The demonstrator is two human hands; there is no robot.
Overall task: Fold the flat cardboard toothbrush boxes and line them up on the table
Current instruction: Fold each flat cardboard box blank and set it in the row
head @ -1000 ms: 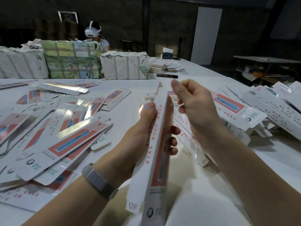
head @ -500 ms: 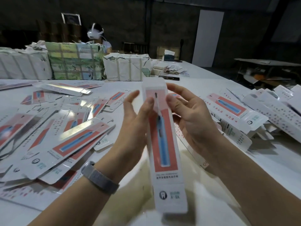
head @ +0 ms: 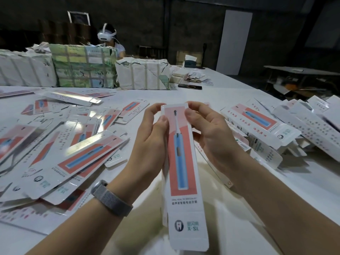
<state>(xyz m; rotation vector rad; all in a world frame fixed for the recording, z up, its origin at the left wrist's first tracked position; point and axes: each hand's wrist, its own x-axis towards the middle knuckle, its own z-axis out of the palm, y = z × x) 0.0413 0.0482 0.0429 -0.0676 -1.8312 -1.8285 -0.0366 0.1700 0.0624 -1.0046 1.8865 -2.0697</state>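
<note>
Both hands are pinching the far end of the box (head: 182, 162), held up over the table (head: 230, 92): left hand (head: 150, 144) and right hand (head: 211, 137) curled on its edges. I'd be tucking that top flap square, not crushing corners.

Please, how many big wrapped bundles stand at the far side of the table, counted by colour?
White bundles: 2
Green bundle: 1
Total: 3
</note>
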